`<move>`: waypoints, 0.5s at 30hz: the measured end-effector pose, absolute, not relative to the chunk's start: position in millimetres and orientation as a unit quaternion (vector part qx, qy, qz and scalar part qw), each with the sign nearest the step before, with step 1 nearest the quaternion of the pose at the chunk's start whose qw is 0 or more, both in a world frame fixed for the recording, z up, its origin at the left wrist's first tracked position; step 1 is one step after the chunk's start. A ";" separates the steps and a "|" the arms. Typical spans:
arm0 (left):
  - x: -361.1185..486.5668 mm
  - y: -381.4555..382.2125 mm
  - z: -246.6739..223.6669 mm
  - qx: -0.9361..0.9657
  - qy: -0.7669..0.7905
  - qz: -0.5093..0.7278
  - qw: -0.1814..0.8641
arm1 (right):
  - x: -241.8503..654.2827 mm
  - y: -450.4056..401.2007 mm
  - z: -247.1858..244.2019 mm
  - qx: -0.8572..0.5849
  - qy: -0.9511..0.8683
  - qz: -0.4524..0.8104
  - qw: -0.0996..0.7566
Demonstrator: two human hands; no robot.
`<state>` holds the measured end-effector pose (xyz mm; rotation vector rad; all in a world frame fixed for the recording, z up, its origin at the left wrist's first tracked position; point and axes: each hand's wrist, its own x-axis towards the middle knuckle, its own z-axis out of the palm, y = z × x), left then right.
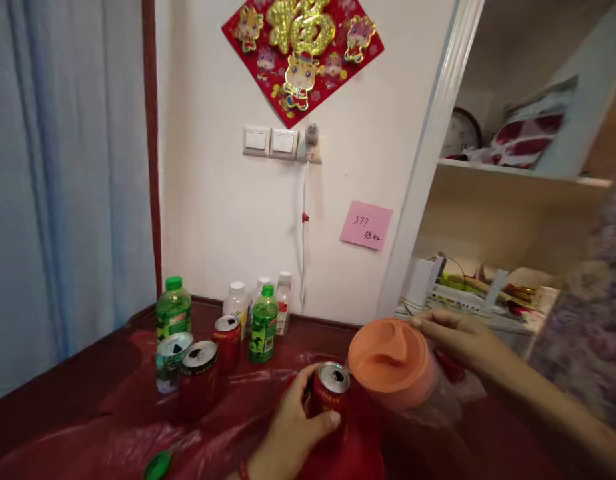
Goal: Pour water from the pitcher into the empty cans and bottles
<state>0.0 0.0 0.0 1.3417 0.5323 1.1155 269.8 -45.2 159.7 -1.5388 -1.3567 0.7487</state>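
Observation:
My left hand (301, 427) is wrapped round a red can (331, 390) with an open silver top, above a red surface at the lower middle. To its right, my right hand (445, 330) grips the rim of an orange container (393, 363), tilted so that its inside shows a curved raised part. The container's lower left side is close to the can's top; whether they touch I cannot tell. Something clear and plastic-like hangs below the container.
Left of my hands stand a green-capped bottle (173, 310), a smaller green bottle (263, 327), a light green can (172, 360), two red cans (199, 380) and white-capped bottles (237, 303). A green lid (157, 465) lies in front. Shelves (518, 170) rise at the right.

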 end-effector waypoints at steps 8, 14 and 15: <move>-0.6 -5.1 11.8 0.577 0.255 0.470 0.618 | 266.4 -47.1 163.2 -0.621 -0.544 0.320 0.465; -0.7 -9.7 17.3 0.569 0.257 0.464 0.629 | 266.8 -45.9 162.5 -0.632 -0.536 0.317 0.462; -0.9 -9.7 17.1 0.571 0.257 0.462 0.628 | 266.9 -45.5 162.0 -0.631 -0.533 0.318 0.465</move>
